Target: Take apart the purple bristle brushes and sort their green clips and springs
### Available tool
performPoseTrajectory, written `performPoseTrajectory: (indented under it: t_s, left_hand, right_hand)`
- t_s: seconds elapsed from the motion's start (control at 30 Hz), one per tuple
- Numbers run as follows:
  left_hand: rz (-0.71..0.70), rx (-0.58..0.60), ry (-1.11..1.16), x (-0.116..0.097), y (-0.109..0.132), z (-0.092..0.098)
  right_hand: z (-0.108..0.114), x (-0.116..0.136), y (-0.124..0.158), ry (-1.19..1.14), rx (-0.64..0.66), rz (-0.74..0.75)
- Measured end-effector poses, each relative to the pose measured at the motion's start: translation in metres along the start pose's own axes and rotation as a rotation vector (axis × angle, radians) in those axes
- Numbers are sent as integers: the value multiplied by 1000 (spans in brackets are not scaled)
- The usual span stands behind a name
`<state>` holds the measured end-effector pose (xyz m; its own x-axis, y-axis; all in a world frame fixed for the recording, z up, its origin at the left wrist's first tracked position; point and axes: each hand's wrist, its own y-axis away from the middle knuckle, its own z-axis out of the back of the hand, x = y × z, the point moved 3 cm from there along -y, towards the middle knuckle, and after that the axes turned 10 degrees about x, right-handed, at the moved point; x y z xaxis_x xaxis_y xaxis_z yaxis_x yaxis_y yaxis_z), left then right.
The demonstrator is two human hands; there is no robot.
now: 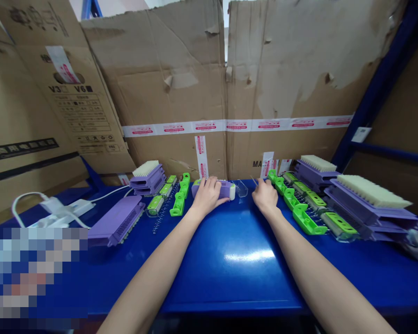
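Note:
My left hand [207,195] rests over a purple plastic housing [225,190] at the back middle of the table, fingers on top and thumb along its near side. The housing has a pale end on its right. Beside that end lies a clear plastic piece [242,188]. My right hand [265,196] is closed a little further right, its fingers pinching a thin rod-like piece [254,180] whose tip points up and left. Its exact kind is too small to make out. Green plastic trays [288,197] stand just right of that hand.
On the blue table [230,278], purple housings with bristle blocks [372,190] are stacked right. Green-topped clear boxes [155,205], wire coils [163,213] and green trays [179,199] lie left. A purple housing [114,221] and white power strip [61,213] are further left. Cardboard [167,93] walls the back.

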<state>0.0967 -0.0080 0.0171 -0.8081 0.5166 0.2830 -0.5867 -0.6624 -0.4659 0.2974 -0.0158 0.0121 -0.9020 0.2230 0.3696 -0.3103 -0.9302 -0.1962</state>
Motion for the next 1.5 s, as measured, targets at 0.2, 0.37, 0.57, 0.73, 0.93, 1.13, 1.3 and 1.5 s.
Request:
performPoseTrajectory:
  t_s: [0.2, 0.37, 0.57, 0.73, 0.93, 1.13, 1.3, 1.5]
  left_hand:
    - [153, 120, 52, 2, -5, -2]
    - [257, 152, 124, 6, -16, 0]
    - [284, 176, 198, 5, -33, 6]
    - [239, 224, 269, 4, -40, 0]
    - [250, 274, 264, 5, -40, 1]
    - [283, 286, 294, 5, -39, 5]
    - [304, 274, 286, 3, -39, 5]
    - [302, 283, 279, 2, -39, 5]
  right_hand:
    - [6, 10, -5, -507, -214, 256]
    - [0, 20, -9, -956, -69, 377]
    - [11, 18, -8, -1172, 24, 307]
    - [20, 16, -6, -1157, 0, 322]
    - [16, 15, -7, -1143, -27, 307]
    - [17, 10, -8, -1221, 164, 327]
    - [17, 5, -9, -1248, 204, 257]
    - [23, 5, -8, -1233, 225, 288]
